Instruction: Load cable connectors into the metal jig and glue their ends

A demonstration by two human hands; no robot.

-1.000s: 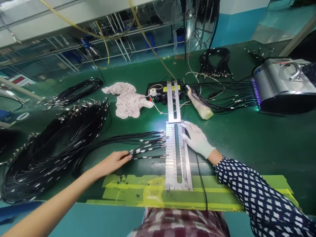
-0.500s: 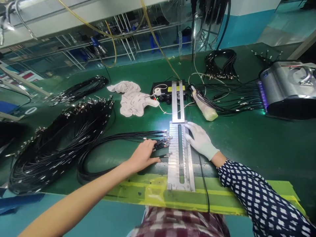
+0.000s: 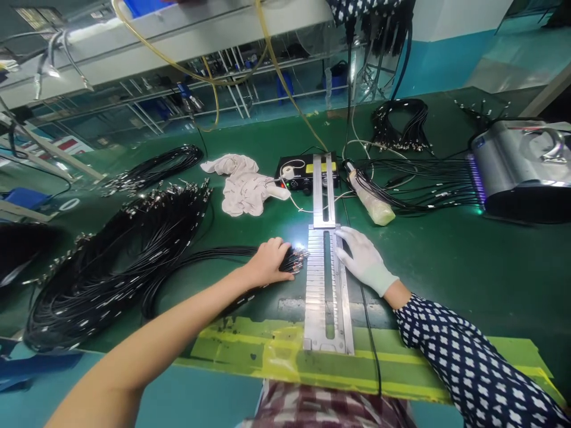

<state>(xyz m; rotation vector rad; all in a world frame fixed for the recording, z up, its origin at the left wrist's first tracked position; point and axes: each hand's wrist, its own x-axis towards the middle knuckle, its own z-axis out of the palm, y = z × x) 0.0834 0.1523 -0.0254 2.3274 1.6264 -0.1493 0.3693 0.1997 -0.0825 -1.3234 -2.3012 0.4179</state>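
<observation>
Cables dominate the left of the green table (image 3: 446, 267): a big heap of black cables (image 3: 111, 261) with small metal connectors lies coiled there, well apart from the work, and a thinner loop runs from it toward the middle. That loop ends in a small bundle of cable ends (image 3: 297, 260), which lies on the table just beside the left edge of the slotted metal fixture (image 3: 322, 279). The bare left hand (image 3: 269, 263) lies over this bundle, its grip curled down and closed around the cables just behind their metal tips, so only the shiny tips show past the fingers. These cables look light, thin and limp; I judge they will sag and fan out if held far back, so the sound place to hold them is close behind the stiff metal connectors, where each end can be steered. The tips look smooth and small, likely slippery and easy to bend. On the far side of the fixture, the gloved right hand (image 3: 363, 260) rests flat on its right rail, fingers spread and clamped on nothing. Beyond, a white cloth (image 3: 241, 184), a black control box (image 3: 303, 172) and a silver machine (image 3: 521, 166) fed by more cables stand farther off.
</observation>
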